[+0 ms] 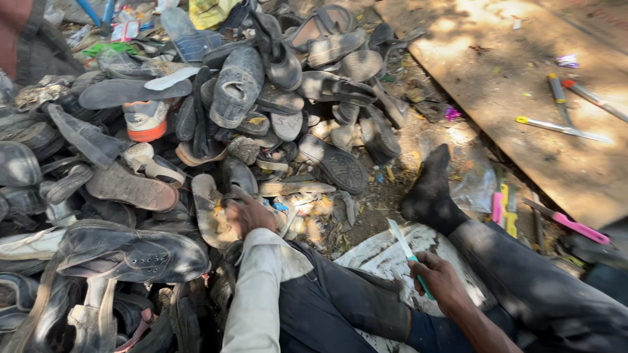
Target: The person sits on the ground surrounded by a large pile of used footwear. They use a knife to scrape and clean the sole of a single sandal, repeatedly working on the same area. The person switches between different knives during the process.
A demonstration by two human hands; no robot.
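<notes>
- The worn tan sandal sole (210,210) lies flat at the near edge of the shoe pile (216,98), directly under the left hand (248,214). It looks light, bendable and dusty rather than slick; a hold across its narrow middle or along one long edge would likely serve best, since the ends should flop.
- The left hand rests on the sole with fingers curled down over it; whether they actually pinch it or merely press on it cannot be told.
- The left arm reaches forward in a pale sleeve (258,294), wrist bent down toward the pile.
- The right hand (439,281) is closed around the teal handle of a knife (407,252), the pale blade pointing up and away from the palm. The tool looks thin, stiff and light.
- Beneath that grip lies a white sheet (386,255); beyond it, the person's black-socked foot (428,193).
- Farther right of the knife hand, a wooden board (523,98) carries more hand tools (562,127).
</notes>
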